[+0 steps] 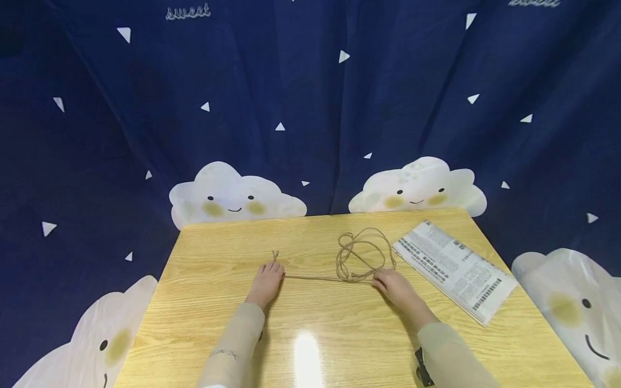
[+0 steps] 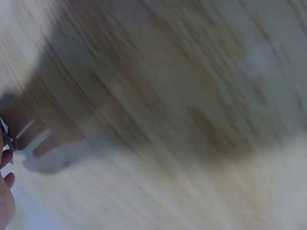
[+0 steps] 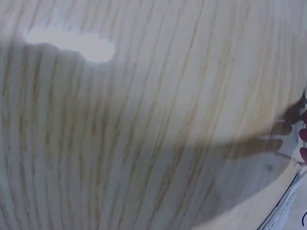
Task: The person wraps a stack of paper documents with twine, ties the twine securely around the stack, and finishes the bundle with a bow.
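Note:
A thin brown cord [image 1: 315, 278] runs nearly straight between the two hands on the wooden table. My left hand [image 1: 266, 283] pinches it near one end, and a short frayed tip sticks up beyond the fingers. To the right, my right hand [image 1: 395, 286] grips the cord beside its loose, tangled loops, which spread over the table behind that hand. Another frayed end lies by the right fingertips. In the left wrist view only some fingers [image 2: 6, 201] show at the left edge; the right wrist view catches fingertips [image 3: 303, 135] at its right edge.
A folded newspaper [image 1: 451, 264] lies at an angle on the table's right side, close to the right hand. The wooden table [image 1: 204, 323] meets a dark blue curtain [image 1: 310, 108] with white clouds at its far edge. Light glares off the front of the tabletop.

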`<state>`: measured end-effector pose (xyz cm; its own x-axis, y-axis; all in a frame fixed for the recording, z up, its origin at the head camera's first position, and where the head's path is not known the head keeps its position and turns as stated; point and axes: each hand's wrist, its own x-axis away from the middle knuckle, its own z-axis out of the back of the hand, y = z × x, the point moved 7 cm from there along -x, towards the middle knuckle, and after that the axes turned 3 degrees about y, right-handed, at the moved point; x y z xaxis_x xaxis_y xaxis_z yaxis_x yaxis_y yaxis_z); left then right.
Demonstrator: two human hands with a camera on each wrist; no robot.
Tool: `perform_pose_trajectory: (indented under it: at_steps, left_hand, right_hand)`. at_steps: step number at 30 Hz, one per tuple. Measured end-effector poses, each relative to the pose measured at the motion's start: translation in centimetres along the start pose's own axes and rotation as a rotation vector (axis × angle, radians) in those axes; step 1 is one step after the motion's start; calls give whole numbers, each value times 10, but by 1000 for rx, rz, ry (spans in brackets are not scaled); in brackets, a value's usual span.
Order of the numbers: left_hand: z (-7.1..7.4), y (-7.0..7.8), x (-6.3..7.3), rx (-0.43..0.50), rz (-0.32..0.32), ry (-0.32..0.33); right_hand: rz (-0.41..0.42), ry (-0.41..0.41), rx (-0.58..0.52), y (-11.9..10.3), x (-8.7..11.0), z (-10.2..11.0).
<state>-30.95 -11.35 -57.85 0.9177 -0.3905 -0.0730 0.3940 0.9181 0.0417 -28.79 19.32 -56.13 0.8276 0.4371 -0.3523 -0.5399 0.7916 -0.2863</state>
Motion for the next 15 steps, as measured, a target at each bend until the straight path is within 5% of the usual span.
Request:
perform_pose_trajectory:
  at_steps: [9, 15]
  left_hand:
    - [5, -49, 20, 20, 241, 1]
    - [3, -69, 31, 76, 352, -14]
  right_hand:
    - [-165, -64, 46, 17, 13, 3]
    - [-164, -21, 68, 18, 19, 5]
